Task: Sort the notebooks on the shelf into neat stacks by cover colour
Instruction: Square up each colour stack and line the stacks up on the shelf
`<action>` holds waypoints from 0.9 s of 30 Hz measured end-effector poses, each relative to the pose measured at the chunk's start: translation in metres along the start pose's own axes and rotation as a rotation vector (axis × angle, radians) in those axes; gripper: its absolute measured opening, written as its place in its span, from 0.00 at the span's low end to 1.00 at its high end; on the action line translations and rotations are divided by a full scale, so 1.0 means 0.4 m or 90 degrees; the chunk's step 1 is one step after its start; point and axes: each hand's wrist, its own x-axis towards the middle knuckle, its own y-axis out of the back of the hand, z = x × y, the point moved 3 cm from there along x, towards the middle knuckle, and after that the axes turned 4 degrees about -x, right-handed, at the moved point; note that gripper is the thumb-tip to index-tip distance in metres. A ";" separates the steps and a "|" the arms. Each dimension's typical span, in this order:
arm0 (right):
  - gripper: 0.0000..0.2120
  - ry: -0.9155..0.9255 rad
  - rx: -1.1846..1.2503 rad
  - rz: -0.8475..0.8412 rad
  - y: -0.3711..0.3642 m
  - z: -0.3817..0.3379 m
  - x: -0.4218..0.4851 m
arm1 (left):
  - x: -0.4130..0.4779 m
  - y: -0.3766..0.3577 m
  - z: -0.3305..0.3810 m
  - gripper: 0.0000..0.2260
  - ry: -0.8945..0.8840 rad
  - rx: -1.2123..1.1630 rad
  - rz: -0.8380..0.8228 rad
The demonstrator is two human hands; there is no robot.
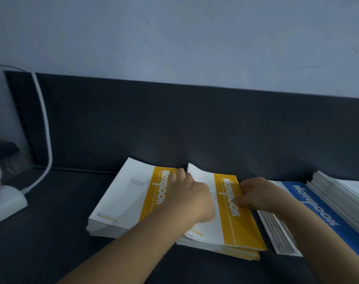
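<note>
Fingers of the right hand (258,196) pinch the right edge of the top yellow notebook (234,220), while the blurred left hand (195,195) lies across its left side, grip unclear.

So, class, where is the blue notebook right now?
Head view, right side: the blue notebook tops a stack between the right yellow stack and a slanted pile at the frame's edge.

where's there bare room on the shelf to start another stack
Bare shelf between the charger and the left yellow stack, plus the front strip left of the arms. Crowded rightward: right yellow stack and blue stack sit close together.
</note>
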 end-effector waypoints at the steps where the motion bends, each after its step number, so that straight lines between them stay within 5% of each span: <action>1: 0.15 -0.011 0.004 0.003 0.001 0.003 0.004 | -0.012 -0.006 0.014 0.21 -0.003 0.034 0.000; 5: 0.15 -0.029 0.023 0.031 0.005 0.005 0.001 | -0.025 -0.017 0.032 0.22 0.009 0.049 -0.012; 10: 0.09 -0.012 0.025 0.033 -0.002 0.006 0.001 | -0.012 0.008 0.008 0.10 0.003 -0.114 0.065; 17: 0.06 0.013 0.099 0.030 -0.006 0.011 0.001 | 0.013 0.026 -0.042 0.26 -0.009 -0.344 0.151; 23: 0.18 0.023 0.094 0.063 -0.009 0.013 0.003 | 0.058 0.043 -0.087 0.29 0.061 -0.729 0.067; 27: 0.21 0.015 0.081 0.057 -0.013 0.011 0.005 | 0.053 0.134 -0.216 0.29 0.105 -0.752 0.134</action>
